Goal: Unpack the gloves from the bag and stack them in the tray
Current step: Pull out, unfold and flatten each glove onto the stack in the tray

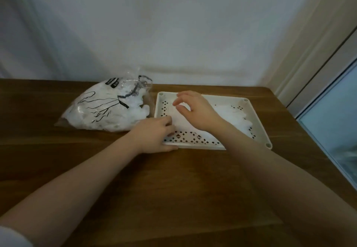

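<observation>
A clear plastic bag (105, 106) with black print lies on the wooden table, stuffed with thin white gloves. To its right stands a cream perforated tray (258, 123). Translucent white gloves (229, 112) lie flat inside the tray, fingers pointing right. My left hand (154, 133) rests at the tray's front left corner, its fingertips pinching the near edge of the glove cuff. My right hand (195, 109) hovers over the tray's left half, thumb and forefinger pinching the far part of the same thin glove.
The wooden table (173, 179) reaches back to a white wall. Its right edge runs beside a pale door frame (309, 53) and a glass panel (332, 123). The bag's open mouth faces the tray.
</observation>
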The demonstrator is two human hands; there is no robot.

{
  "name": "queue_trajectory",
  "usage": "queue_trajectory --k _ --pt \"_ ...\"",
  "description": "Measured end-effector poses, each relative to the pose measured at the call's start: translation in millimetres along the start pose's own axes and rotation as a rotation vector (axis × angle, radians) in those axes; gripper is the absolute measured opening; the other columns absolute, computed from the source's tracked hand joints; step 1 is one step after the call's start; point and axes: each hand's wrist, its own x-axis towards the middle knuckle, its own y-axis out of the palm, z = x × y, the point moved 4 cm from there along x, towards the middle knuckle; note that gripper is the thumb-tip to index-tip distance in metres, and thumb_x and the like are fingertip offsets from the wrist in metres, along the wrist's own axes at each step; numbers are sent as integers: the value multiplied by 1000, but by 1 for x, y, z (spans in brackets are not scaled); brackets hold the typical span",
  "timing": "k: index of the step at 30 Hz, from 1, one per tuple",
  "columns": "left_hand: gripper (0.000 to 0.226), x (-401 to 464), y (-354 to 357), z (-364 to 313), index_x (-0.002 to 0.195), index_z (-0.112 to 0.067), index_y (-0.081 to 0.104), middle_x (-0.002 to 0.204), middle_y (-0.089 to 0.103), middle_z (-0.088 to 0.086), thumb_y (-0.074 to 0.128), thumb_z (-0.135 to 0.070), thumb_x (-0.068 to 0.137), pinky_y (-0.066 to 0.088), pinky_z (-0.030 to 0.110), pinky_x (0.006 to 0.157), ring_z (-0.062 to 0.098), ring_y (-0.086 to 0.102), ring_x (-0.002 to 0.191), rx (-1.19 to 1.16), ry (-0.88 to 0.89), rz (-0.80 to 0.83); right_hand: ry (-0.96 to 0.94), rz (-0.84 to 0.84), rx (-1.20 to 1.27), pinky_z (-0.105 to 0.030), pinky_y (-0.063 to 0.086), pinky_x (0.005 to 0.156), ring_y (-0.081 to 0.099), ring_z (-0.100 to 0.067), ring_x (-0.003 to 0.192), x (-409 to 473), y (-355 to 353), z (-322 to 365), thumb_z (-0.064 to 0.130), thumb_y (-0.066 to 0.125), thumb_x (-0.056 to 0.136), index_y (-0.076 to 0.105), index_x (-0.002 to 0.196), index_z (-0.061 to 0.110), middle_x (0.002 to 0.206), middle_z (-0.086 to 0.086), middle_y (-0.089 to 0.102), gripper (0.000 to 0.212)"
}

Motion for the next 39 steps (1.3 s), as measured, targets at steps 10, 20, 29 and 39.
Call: queue_trajectory --k 10,20,29,39 --pt "42 -38 -8 16 87 -14 68 84 65 0 39 -45 84 46 26 61 16 59 75 -192 69 -325 -60 325 150 -32 39 103 55 -23 118 39 51 54 11 36 101 58 127 11 129 -9 60 34" --pt "12 -67 -6 59 88 -14 58 87 57 0 55 -24 82 38 26 69 19 53 82 -143 -275 -424 -193 385 -274 -32 47 76 55 -18 81 56 79 78 15 58 86 54 95 20 94 -6 64 11" --pt "31 -53 4 71 97 -21 43 77 36 -15 61 -43 84 27 17 54 2 37 68 -322 -533 -400 -40 208 255 -15 39 63 52 0 67 66 71 55 21 61 90 68 87 12 74 10 59 13" --pt "18 -33 6 92 95 -19 49 82 48 -4 44 -37 94 35 28 59 15 45 74 -142 -686 -292 327 -48 1464 -34 45 79 57 -19 73 72 28 24 0 36 92 49 68 8 70 -6 60 28"
